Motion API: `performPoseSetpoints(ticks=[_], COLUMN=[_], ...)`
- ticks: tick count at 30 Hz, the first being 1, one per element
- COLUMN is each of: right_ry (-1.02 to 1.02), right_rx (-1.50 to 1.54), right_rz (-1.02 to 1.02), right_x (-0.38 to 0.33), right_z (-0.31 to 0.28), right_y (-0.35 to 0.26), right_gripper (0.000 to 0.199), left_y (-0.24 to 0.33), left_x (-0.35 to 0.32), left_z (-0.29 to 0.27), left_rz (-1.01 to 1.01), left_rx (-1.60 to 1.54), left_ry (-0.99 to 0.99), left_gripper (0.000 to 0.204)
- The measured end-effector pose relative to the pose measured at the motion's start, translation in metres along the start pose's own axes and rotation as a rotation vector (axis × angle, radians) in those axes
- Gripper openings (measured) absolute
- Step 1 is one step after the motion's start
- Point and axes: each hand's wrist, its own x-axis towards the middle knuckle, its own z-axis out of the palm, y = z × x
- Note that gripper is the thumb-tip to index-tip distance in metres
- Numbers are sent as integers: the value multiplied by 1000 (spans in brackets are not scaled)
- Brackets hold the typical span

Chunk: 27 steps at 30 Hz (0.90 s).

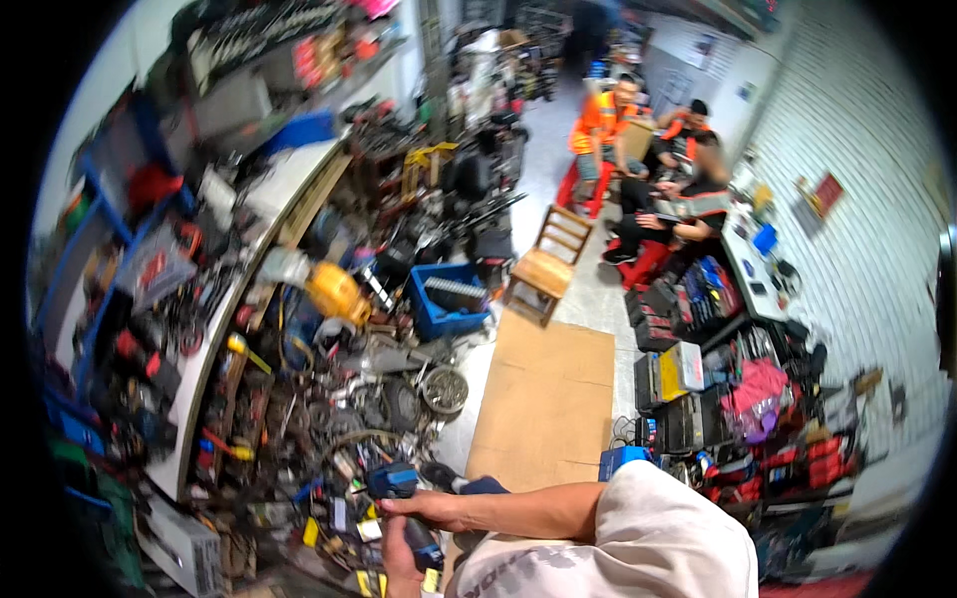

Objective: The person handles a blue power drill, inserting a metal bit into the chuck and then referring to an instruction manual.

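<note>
Two hands on one blue-and-black tool

Head view: the blue-and-black tool [394, 480] is low, close to the body. The right hand [431, 507] has its grip closed on the tool's middle; the left hand [402, 554] lies along the lower part, probably steadying it, though how far its grip closes I cannot tell. Parts crowd the floor beside a long pale tabletop [289, 189]. Cardboard [543, 399], likely floor protection, lies before a wooden chair [546, 271]; people [596, 125] sit beyond.

Workshop | heaped mechanical parts [402, 407] | long cluttered bench [289, 189] | blue power tool [393, 480]
</note>
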Motion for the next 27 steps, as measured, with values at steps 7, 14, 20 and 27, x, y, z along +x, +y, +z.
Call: performPoseSetpoints(ticks=[7, 14, 20, 27], right_ry=[208, 608, 507, 815], right_rx=[-345, 78, 337, 184], right_rz=[-638, -866, -1065, -1061], right_x=[-148, -275, -422, -535], right_z=[-61, -150, -217, -294], right_y=[-14, -8, -33, -69], right_gripper=[39, 36, 37, 40], left_y=[-26, -72, -137, -208], left_x=[-4, -4, 49, 65], left_z=[86, 196, 317, 475], left_rz=[305, -32, -58, -231], left_rx=[1343, 982, 1054, 1045], left_ry=[-267, -330, -508, -551], left_gripper=[52, 34, 29, 30])
